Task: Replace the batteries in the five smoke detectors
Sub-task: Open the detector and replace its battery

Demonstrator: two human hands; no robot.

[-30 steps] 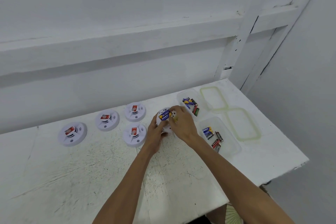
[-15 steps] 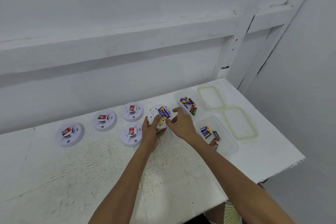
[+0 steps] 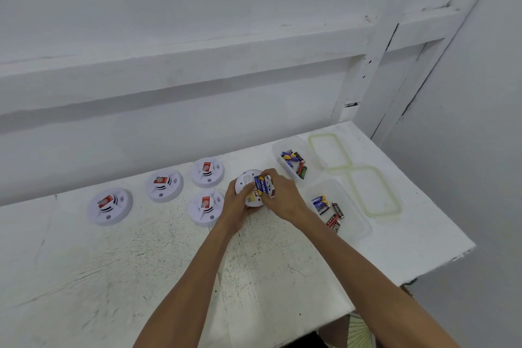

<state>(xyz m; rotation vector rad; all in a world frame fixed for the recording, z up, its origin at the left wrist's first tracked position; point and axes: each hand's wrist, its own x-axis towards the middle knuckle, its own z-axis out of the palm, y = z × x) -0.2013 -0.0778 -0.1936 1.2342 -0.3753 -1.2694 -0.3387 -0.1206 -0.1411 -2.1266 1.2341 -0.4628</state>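
Four detectors [image 3: 110,206] [image 3: 163,185] [image 3: 207,172] [image 3: 206,207] left, two battery tubs [image 3: 278,159] [image 3: 353,215] right.

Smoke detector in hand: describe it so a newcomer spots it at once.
On the white table, look left of the two clear battery tubs. It is the rightmost detector of five, gripped by left hand and right hand. It alone shows a blue battery; the other four detectors show red stickers.

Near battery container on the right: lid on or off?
Off. The near container is open-topped with loose batteries inside; a green-rimmed lid lies flat beside it.
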